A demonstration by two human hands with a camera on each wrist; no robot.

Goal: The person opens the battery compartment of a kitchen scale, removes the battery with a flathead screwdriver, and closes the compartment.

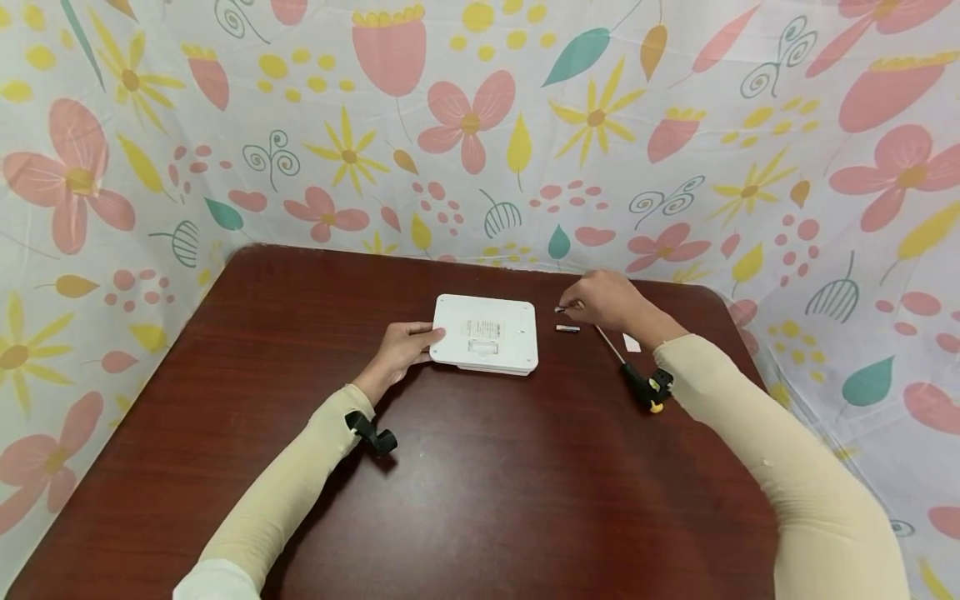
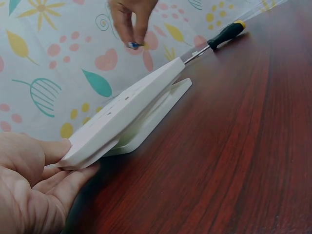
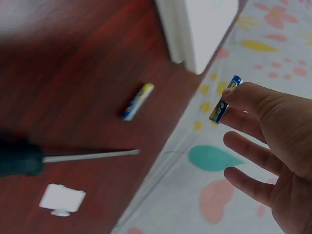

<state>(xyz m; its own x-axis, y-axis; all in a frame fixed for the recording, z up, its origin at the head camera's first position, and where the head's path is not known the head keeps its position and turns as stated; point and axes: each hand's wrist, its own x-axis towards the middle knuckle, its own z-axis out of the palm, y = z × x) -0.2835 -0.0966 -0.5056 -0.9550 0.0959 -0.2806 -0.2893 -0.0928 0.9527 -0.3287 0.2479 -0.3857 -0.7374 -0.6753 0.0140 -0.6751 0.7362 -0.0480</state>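
My left hand [image 1: 403,347] grips the left edge of a white kitchen scale [image 1: 517,321], thumb on top and fingers beneath. Its underside faces up, showing a printed label and an uncovered battery compartment [image 1: 483,347]. In the left wrist view the scale [image 2: 127,109] is tilted, with its wider plate toward the table. To the right of it, my right hand [image 1: 606,300] is raised over the table, pinching a small blue battery [image 3: 225,99] between thumb and forefinger; the other fingers are spread. A second battery [image 3: 137,102] lies on the table below this hand.
A screwdriver [image 1: 637,385] with a dark green and yellow handle lies at the right, partly under the right forearm. Beside its shaft is a small white battery cover [image 3: 62,197]. A flower-patterned cloth [image 1: 465,192] hangs behind the brown table [image 1: 480,483].
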